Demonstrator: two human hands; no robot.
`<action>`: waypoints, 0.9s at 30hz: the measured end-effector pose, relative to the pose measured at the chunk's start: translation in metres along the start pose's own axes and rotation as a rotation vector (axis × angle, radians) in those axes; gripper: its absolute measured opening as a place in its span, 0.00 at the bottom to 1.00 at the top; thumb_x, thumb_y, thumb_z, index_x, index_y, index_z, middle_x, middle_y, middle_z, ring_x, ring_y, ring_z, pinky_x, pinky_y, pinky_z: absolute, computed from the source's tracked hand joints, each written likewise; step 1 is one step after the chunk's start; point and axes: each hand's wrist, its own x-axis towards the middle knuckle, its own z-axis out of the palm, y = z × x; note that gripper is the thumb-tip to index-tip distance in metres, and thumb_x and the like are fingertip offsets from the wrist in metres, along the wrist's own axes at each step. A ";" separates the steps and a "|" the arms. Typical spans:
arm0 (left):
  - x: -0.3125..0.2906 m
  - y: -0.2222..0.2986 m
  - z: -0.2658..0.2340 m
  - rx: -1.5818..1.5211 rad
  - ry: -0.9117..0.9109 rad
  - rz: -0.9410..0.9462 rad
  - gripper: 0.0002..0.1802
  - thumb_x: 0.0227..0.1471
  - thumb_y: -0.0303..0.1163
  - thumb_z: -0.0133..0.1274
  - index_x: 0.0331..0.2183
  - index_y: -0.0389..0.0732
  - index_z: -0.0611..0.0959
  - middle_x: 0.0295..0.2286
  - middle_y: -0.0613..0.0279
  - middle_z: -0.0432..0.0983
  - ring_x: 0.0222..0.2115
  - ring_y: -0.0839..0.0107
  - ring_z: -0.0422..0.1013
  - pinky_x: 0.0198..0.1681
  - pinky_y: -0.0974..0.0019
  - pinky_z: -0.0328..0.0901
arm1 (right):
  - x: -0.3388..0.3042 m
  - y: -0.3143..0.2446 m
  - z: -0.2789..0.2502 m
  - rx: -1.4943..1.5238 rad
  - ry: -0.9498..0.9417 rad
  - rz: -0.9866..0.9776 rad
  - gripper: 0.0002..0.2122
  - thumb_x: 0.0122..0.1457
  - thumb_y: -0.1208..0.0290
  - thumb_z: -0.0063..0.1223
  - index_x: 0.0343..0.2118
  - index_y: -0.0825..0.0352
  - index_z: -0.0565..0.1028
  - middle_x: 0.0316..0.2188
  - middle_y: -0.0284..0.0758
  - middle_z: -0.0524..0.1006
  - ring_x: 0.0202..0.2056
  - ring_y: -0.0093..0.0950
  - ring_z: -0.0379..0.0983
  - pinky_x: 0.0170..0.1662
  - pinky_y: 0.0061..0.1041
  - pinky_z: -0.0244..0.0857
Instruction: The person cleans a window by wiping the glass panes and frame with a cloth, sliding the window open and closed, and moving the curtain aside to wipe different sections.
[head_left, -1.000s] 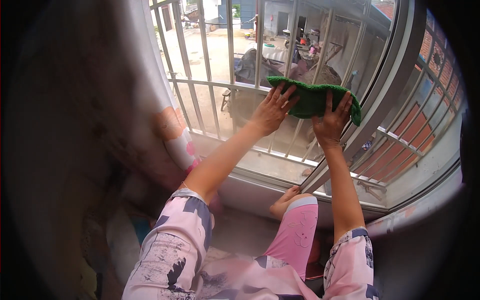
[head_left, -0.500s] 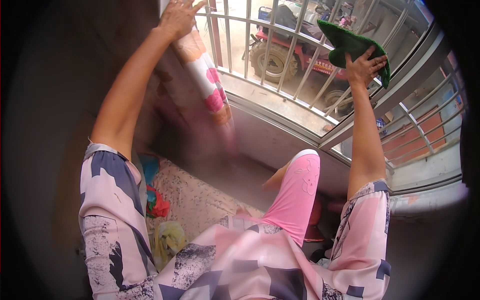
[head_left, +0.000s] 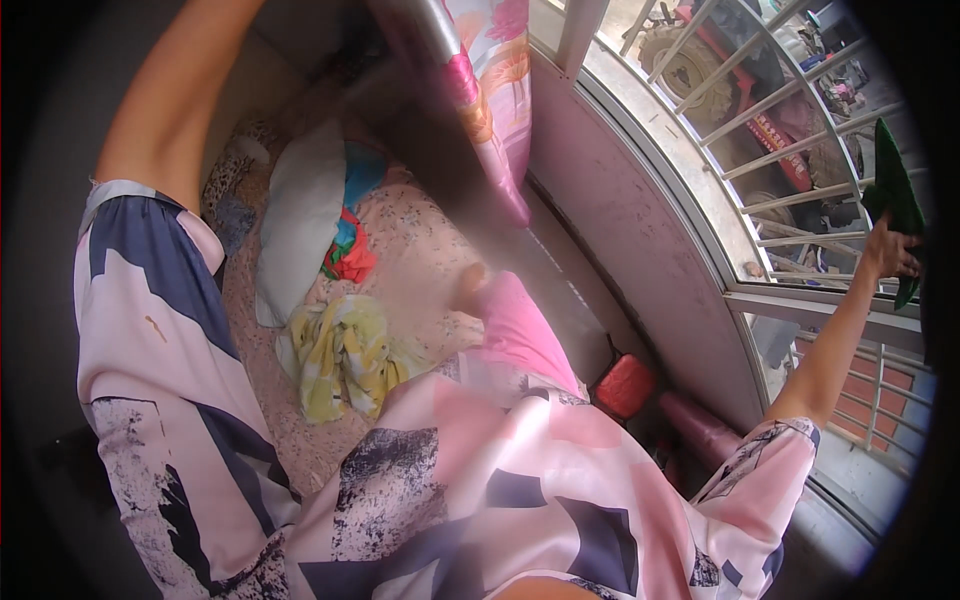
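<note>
Head view, the only one: right hand [head_left: 893,254] far out at the right rim, on the lower part of a green cloth [head_left: 893,180]. Cloth is up at the barred window, spread tall and narrow, with the hand's fingers lying across it. Can't tell if they pinch the cloth or just lie flat on it (too small and bent there by the lens). Left hand is past the upper edge, so its grip can't be told; only the left forearm [head_left: 170,110] shows, raised at upper left.

Around the right hand: metal bars [head_left: 752,114] behind the cloth, window frame [head_left: 840,303] just below. Red vehicle [head_left: 785,150] outside, beyond the bars. Floral curtain [head_left: 500,85] hangs at top centre, between the left forearm and the window.

Lower down: bed with a pale floral sheet [head_left: 410,230], bearing a grey-white pillow [head_left: 300,225], a red-and-green fabric bundle [head_left: 350,258] beside it, and a crumpled yellow-and-white cloth [head_left: 350,360] nearer the body. Pink trouser leg [head_left: 525,325] bent in the middle; a red object [head_left: 624,386] near it, kind unclear.
</note>
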 end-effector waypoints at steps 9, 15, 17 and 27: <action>-0.020 -0.010 -0.017 -0.013 0.098 -0.034 0.10 0.46 0.34 0.48 0.32 0.44 0.81 0.35 0.65 0.74 0.45 0.67 0.66 0.58 0.53 0.45 | -0.015 0.035 0.030 0.062 0.039 0.682 0.33 0.47 0.56 0.50 0.54 0.72 0.59 0.49 0.69 0.53 0.52 0.58 0.53 0.56 0.44 0.46; -0.100 -0.137 0.072 0.053 -0.249 -0.087 0.25 0.49 0.37 0.48 0.49 0.41 0.69 0.50 0.57 0.62 0.53 0.59 0.57 0.59 0.52 0.44 | 0.076 -0.073 0.022 0.076 0.097 0.936 0.30 0.47 0.61 0.47 0.53 0.72 0.60 0.48 0.67 0.57 0.52 0.55 0.53 0.57 0.42 0.45; -0.128 -0.174 0.112 0.222 -0.280 -0.153 0.24 0.51 0.35 0.45 0.51 0.42 0.67 0.52 0.60 0.60 0.53 0.60 0.57 0.57 0.51 0.46 | 0.114 -0.102 0.022 0.034 0.142 0.808 0.30 0.48 0.60 0.46 0.54 0.70 0.60 0.50 0.67 0.54 0.55 0.56 0.48 0.58 0.42 0.42; -0.068 -0.190 0.050 -0.018 0.212 -0.631 0.09 0.50 0.32 0.46 0.26 0.39 0.78 0.27 0.52 0.74 0.31 0.55 0.69 0.36 0.55 0.62 | 0.247 -0.293 0.011 0.128 0.110 0.303 0.26 0.55 0.53 0.41 0.57 0.51 0.58 0.57 0.57 0.50 0.58 0.54 0.46 0.59 0.40 0.45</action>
